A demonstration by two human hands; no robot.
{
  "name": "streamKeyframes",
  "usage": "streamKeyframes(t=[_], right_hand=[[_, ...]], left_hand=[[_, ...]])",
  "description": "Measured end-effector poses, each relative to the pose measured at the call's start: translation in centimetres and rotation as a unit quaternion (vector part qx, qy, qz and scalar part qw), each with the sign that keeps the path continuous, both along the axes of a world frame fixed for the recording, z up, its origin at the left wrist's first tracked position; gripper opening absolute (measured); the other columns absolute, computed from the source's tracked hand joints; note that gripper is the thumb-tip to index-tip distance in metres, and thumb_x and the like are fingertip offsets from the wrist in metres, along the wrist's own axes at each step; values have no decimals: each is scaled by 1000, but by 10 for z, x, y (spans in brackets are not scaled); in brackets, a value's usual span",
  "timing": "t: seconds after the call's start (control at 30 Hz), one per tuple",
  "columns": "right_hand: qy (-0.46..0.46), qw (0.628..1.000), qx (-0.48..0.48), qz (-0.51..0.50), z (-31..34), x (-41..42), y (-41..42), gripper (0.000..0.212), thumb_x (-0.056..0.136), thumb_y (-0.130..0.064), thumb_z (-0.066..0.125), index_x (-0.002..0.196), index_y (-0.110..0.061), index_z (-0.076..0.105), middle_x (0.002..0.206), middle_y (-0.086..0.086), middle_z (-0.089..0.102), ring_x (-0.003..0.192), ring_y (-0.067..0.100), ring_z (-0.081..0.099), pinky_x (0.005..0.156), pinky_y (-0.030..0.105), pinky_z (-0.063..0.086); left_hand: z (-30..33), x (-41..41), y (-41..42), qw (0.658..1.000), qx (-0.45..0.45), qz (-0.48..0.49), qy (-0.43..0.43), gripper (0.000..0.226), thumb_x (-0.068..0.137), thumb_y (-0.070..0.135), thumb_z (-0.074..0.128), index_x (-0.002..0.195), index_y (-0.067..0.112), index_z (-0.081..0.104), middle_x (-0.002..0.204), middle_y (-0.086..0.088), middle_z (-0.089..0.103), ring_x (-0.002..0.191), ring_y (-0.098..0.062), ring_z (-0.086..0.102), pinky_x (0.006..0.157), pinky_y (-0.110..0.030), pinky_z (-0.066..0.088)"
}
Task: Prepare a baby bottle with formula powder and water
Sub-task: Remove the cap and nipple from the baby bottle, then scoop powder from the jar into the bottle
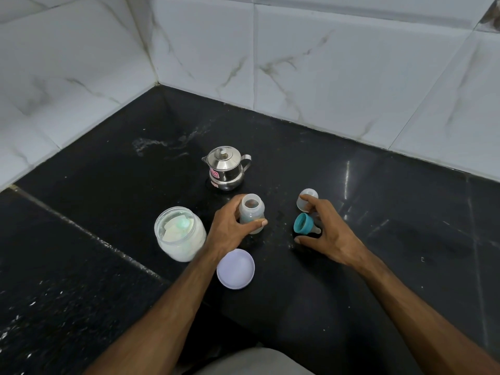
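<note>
While the counter [378,239] is spread with everything needed, I read it from the left. At the near left stands the open formula jar [180,234], pale powder inside and something greenish lying on it, maybe a scoop; I cannot tell. Its lilac lid [235,268] lies flat just to its right, nearer me. My left hand [230,231] is curled around the baby bottle [251,216], thumb across the front and fingers behind, steadying it upright with its mouth uncovered. Beyond it, farther back, sits the steel kettle [226,169] with its lid on. To the right, my right hand [323,231] hovers with fingers spread loosely over the teal collar with its teat [304,224], lying on its side; whether I am touching it I cannot tell, and I grip nothing firmly. The clear cap [307,200] stands just beyond my fingertips. I judge the bottle is about to be filled or closed, so I should keep it vertical, hold it low and firm, and seat the collar squarely before turning.
</note>
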State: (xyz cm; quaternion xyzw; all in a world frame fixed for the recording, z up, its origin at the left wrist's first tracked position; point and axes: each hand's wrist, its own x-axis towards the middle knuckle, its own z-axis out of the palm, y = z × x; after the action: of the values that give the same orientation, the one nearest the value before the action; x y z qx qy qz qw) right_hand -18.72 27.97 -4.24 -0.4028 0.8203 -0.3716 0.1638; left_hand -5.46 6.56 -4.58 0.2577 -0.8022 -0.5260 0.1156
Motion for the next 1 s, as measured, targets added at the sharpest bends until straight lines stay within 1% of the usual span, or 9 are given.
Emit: streamKeyframes(t=[0.07, 0.13, 0.27, 0.43, 0.57, 0.67, 0.83, 0.93, 1.0], right_hand=[[4, 1000, -6, -10, 3, 1, -1, 87, 75, -32, 81, 143, -35, 28, 127, -9, 39, 115, 7, 45, 99, 21, 40], [10, 1000, -14, -20, 5, 1, -3, 82, 77, -38, 77, 143, -36, 28, 127, -8, 40, 115, 9, 45, 99, 23, 40], [12, 999, -19, -31, 9, 2, -6, 79, 80, -41, 73, 144, -34, 28, 131, -2, 42, 117, 14, 46, 102, 31, 41], [15, 999, -18, -30, 12, 3, -7, 77, 81, -42, 72, 144, -35, 28, 130, -2, 42, 117, 15, 47, 101, 31, 41], [15, 999, -8, -30, 12, 3, -8, 77, 81, -41, 72, 144, -35, 28, 133, -1, 42, 117, 13, 45, 98, 28, 38], [18, 999, -19, -35, 16, 6, -11, 77, 80, -39, 73, 144, -34, 30, 131, 0, 43, 116, 13, 45, 96, 27, 38], [40, 994, -78, -64, 23, 14, -18, 74, 78, -51, 67, 141, -29, 35, 124, -3, 47, 109, 10, 49, 88, 11, 35], [68, 987, -120, -88, 33, 22, -25, 60, 82, -41, 69, 133, -22, 43, 116, 0, 52, 103, 13, 54, 89, 19, 43], [87, 982, -144, -86, 39, 29, -31, 53, 82, -44, 65, 126, -20, 47, 108, 0, 55, 97, 13, 56, 86, 23, 48]], left_hand=[[1, -1, 2, 1000, 4, -2, 0, 65, 74, 25, 86, 131, 20, 56, 126, 3, 64, 118, -14, 59, 104, -34, 48], [3, -3, 5, 1000, 5, -8, 7, 64, 73, 24, 86, 129, 21, 56, 124, 5, 64, 115, -10, 59, 101, -27, 49], [1, -7, 14, 999, 4, -34, 15, 57, 70, 24, 88, 118, 30, 57, 109, 20, 64, 104, 10, 59, 87, -8, 46], [-4, -11, 17, 999, -4, -39, 8, 64, 72, 26, 87, 127, 25, 54, 119, 12, 62, 113, -5, 58, 99, -23, 47], [-4, -11, 17, 999, -6, -40, 12, 63, 70, 29, 88, 124, 30, 54, 115, 18, 62, 109, 0, 59, 97, -21, 47], [-7, -8, 18, 999, -9, -46, 3, 73, 70, 30, 88, 133, 27, 50, 130, 12, 59, 118, -2, 53, 104, -24, 44], [-13, 20, 18, 1000, 4, -24, 17, 83, 72, 36, 86, 143, 26, 44, 142, 12, 53, 129, 0, 48, 108, -21, 40], [-11, 48, 20, 999, 23, 11, 27, 74, 77, 29, 83, 141, 26, 46, 140, 12, 53, 126, 0, 50, 104, -15, 40], [-8, 66, 20, 998, 45, 22, 31, 66, 80, 25, 81, 138, 24, 50, 133, 13, 59, 119, 1, 56, 95, -12, 45]])
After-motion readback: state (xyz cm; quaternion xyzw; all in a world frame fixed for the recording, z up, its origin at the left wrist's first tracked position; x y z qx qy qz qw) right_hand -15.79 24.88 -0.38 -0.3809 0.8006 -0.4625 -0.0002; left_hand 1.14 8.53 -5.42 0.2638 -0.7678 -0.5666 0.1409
